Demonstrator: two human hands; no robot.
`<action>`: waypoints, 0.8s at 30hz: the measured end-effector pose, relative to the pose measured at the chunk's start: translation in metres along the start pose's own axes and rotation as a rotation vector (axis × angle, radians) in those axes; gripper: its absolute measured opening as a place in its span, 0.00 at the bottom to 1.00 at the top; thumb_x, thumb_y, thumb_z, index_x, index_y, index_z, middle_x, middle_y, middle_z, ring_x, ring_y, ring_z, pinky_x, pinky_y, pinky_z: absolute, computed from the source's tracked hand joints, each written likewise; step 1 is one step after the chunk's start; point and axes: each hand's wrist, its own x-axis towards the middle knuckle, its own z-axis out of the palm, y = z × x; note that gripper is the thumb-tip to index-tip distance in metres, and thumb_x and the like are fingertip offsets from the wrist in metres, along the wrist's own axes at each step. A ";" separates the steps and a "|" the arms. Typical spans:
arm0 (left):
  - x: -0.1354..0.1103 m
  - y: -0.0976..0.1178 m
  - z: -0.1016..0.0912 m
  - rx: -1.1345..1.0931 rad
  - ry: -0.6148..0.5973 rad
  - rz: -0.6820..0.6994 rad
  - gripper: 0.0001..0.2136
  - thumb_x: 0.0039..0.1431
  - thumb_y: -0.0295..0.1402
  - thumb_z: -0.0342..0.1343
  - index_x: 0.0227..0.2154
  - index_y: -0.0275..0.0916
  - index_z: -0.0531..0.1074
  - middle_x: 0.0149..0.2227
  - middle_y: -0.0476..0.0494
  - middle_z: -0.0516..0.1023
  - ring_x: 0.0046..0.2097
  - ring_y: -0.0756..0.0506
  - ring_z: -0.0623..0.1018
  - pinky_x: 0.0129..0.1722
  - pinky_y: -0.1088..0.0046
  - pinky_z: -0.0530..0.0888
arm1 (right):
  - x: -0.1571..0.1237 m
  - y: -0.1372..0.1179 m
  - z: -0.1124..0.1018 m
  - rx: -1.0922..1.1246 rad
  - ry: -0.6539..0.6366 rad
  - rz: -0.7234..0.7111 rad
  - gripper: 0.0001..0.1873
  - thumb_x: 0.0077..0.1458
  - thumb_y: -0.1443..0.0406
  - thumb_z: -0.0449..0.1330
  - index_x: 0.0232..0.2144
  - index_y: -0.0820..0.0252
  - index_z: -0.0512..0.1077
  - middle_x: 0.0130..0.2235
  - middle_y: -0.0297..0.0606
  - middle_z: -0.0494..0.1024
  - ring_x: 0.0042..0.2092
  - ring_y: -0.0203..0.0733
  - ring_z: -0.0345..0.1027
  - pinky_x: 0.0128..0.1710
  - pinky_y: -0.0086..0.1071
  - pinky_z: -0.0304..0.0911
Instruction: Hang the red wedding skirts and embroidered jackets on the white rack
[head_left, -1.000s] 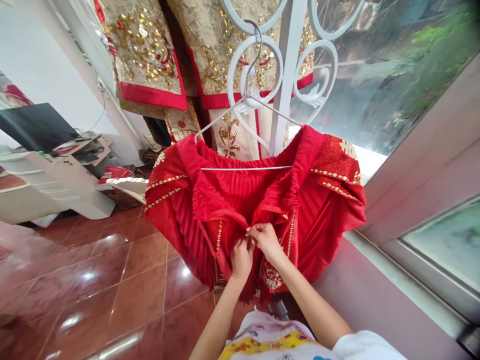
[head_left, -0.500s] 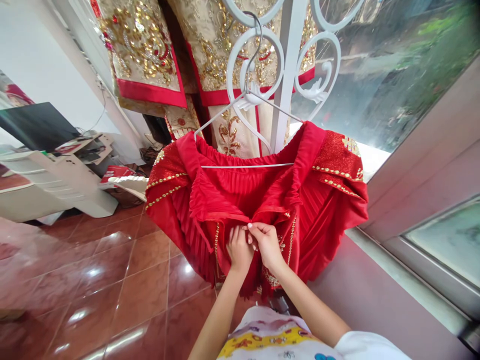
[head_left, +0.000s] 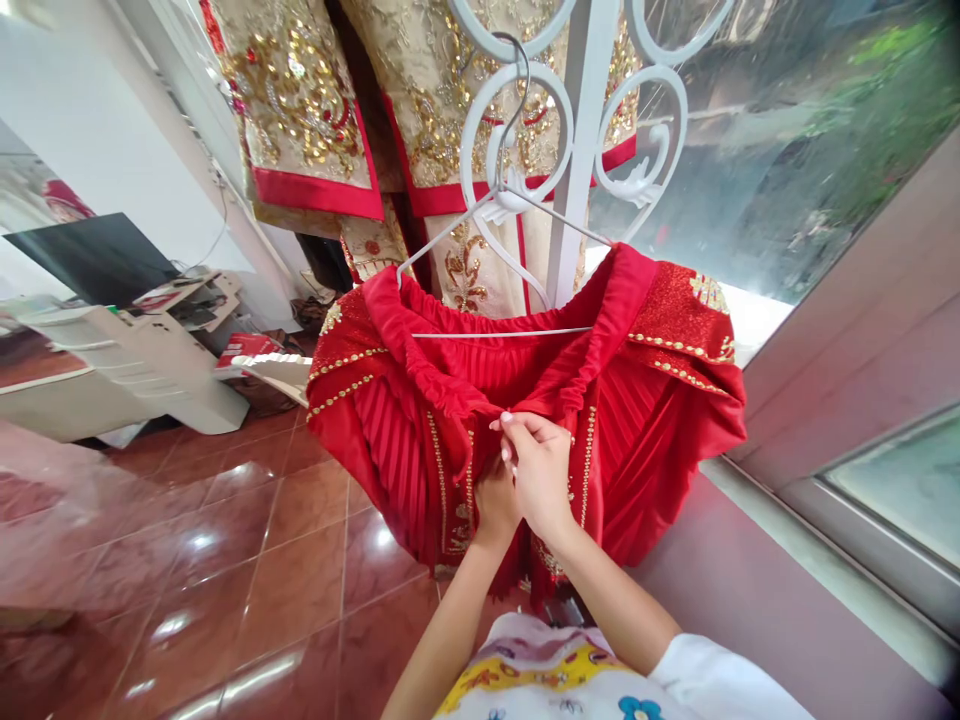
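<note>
A red pleated garment point(head_left: 675, 480) with gold beaded trim and glittery upper sides hangs from a thin wire hanger point(head_left: 555, 213). My right hand point(head_left: 543, 470) is closed at the front middle of its gathered upper edge, thumb and finger pinching the red cloth. Lower and partly behind it is my left hand point(head_left: 495, 508), against the garment's front opening. The left fingers are hidden by the right hand and the cloth, so their grip does not show.
The hanger hooks onto a white scrolled metal rack point(head_left: 577, 150). Cream and gold sequined garments point(head_left: 300, 110) with red borders hang behind. A window point(head_left: 750, 150) is at right. Further left are a white desk point(head_left: 142, 360) and a dark monitor point(head_left: 94, 258), above a glossy tiled floor point(head_left: 292, 560).
My left hand has slid down and right, its fingers passing out of sight behind my right hand. The left front edge of the garment has folded over. The view has shifted slightly.
</note>
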 end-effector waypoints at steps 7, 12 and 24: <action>0.018 0.010 -0.019 -0.035 0.047 -0.029 0.07 0.56 0.27 0.44 0.27 0.38 0.67 0.26 0.42 0.71 0.28 0.45 0.71 0.30 0.71 0.67 | -0.001 0.026 -0.007 0.011 -0.060 0.003 0.15 0.49 0.56 0.59 0.22 0.64 0.71 0.15 0.27 0.61 0.17 0.27 0.49 0.16 0.25 0.44; 0.038 0.017 -0.020 -0.079 0.039 0.048 0.08 0.54 0.26 0.47 0.22 0.39 0.65 0.24 0.44 0.70 0.30 0.45 0.72 0.34 0.70 0.69 | 0.003 0.026 -0.003 0.114 -0.020 -0.010 0.14 0.48 0.57 0.60 0.22 0.64 0.71 0.14 0.26 0.61 0.16 0.26 0.47 0.15 0.24 0.43; 0.055 0.015 -0.021 -0.103 0.030 0.079 0.12 0.55 0.25 0.44 0.18 0.39 0.60 0.19 0.47 0.65 0.24 0.48 0.68 0.29 0.71 0.68 | 0.003 0.014 0.009 0.342 0.025 0.138 0.12 0.41 0.59 0.63 0.21 0.64 0.72 0.13 0.25 0.60 0.14 0.23 0.42 0.13 0.23 0.36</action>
